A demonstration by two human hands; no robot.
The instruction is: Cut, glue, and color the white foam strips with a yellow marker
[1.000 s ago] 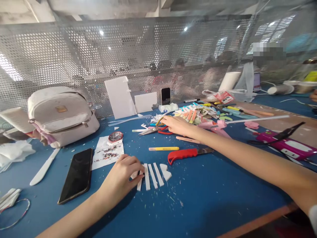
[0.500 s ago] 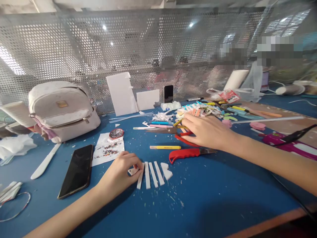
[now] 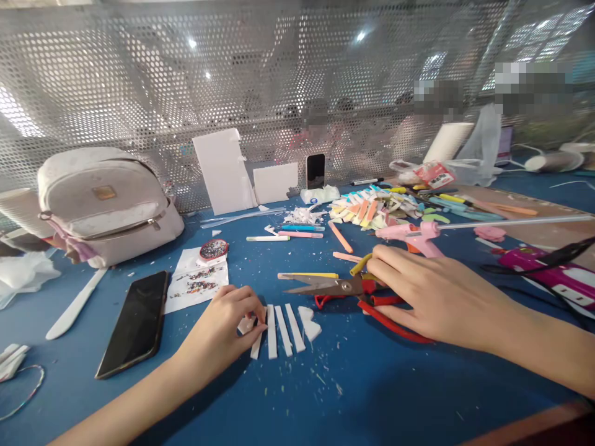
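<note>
Right hand (image 3: 411, 288) grips the red-handled scissors (image 3: 344, 287), blades pointing left; left hand (image 3: 231, 321), thumb meeting fingers, sits at the leftmost white strip (image 3: 256, 349), nearer the blue table's (image 3: 372, 384) front edge, hold unclear.

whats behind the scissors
Behind the scissors, in the right hand, parts of a yellow pen and a red tool handle show. The rest of each is covered, so the tool's working end cannot be seen.

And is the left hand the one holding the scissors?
No, the right hand holds the scissors, while the left hand is by the white strips.
</note>
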